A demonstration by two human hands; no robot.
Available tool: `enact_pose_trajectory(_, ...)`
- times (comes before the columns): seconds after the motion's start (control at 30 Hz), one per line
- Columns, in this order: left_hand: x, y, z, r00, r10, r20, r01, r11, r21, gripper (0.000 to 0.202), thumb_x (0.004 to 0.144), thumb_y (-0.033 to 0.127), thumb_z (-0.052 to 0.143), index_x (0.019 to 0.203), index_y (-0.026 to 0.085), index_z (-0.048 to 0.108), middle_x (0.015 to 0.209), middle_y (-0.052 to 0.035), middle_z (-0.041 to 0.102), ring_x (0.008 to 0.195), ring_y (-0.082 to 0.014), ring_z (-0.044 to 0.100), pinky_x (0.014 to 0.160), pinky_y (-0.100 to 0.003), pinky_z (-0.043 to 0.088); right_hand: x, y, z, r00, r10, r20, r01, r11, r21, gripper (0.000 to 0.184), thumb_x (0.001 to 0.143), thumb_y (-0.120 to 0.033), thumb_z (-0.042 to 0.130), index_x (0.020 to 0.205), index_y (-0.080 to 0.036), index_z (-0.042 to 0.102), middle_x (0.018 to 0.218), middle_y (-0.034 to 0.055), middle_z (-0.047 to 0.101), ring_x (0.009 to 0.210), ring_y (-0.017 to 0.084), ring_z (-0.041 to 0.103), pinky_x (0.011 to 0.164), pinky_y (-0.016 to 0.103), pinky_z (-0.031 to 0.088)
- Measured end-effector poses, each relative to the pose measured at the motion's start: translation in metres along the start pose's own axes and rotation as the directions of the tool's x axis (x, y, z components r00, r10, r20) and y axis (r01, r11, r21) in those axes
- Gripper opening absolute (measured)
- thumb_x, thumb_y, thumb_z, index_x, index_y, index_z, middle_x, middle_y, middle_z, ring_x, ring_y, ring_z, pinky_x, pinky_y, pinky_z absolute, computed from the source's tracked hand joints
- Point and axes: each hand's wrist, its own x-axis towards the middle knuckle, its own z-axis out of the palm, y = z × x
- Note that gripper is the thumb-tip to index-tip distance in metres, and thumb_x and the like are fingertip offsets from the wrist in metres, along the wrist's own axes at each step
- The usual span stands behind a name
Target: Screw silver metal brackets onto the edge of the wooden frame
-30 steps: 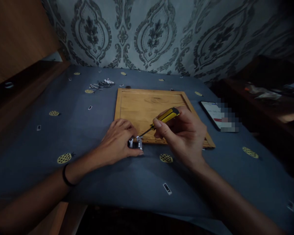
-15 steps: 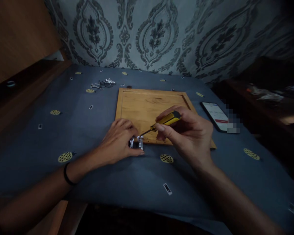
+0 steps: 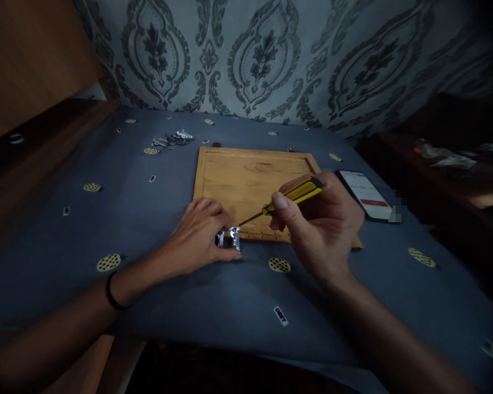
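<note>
My left hand (image 3: pixel 199 232) is closed on a shiny metal cabinet hinge (image 3: pixel 235 238), thumb in front and fingers behind. The hinge sits at the near left edge of a framed wooden panel (image 3: pixel 250 171), which lies flat. Between the thumb and fingers of my right hand (image 3: pixel 324 235) is a screwdriver (image 3: pixel 298 192) with a yellow and black handle. Its shaft slants down to the left, and the tip is close to the top of the hinge; whether they touch I cannot tell. A row of small dark holes runs along the panel's near edge.
A smartphone (image 3: pixel 365 195) with a lit screen lies right of the panel. Several metal hinge-like parts (image 3: pixel 173 139) are heaped at the back left. Blue pineapple-print cloth (image 3: pixel 181 312) covers the surface. A patterned curtain (image 3: pixel 213 60) hangs behind, and a wooden cabinet (image 3: pixel 33 60) stands left.
My right hand has drawn the screwdriver slightly up and to the right, its grip shifting on the handle. My left hand and the hinge have stayed in place.
</note>
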Motion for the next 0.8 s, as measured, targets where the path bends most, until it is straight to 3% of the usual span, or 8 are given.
enact_pose_trajectory(0.23,-0.0001,-0.0006,0.0006,1.000,0.016,-0.007,-0.016,1.000,0.016,0.045,0.073,0.053,0.089,0.093,0.019,0.068,0.103,-0.0049,0.064,0.108,-0.0284,0.057,0.100,-0.045,0.044,-0.0019,0.0033,0.0008,0.999,0.010,0.042,-0.011,1.000,0.013,0.038,0.076,-0.045,0.089,0.075,-0.024,0.057,0.066,-0.0068,0.057,0.045,0.008,0.058,0.039,0.021,0.049)
enact_pose_trajectory(0.8,0.0010,0.0004,-0.0001,1.000,-0.011,0.010,0.011,1.000,0.022,0.044,0.072,0.053,0.089,0.092,0.021,0.068,0.103,-0.0044,0.064,0.108,-0.0290,0.057,0.099,-0.045,0.044,0.0001,0.0009,-0.0013,0.994,0.020,0.106,-0.016,0.999,-0.036,0.040,0.074,-0.049,0.089,0.075,-0.023,0.059,0.068,-0.0059,0.060,0.047,0.009,0.058,0.041,0.022,0.049)
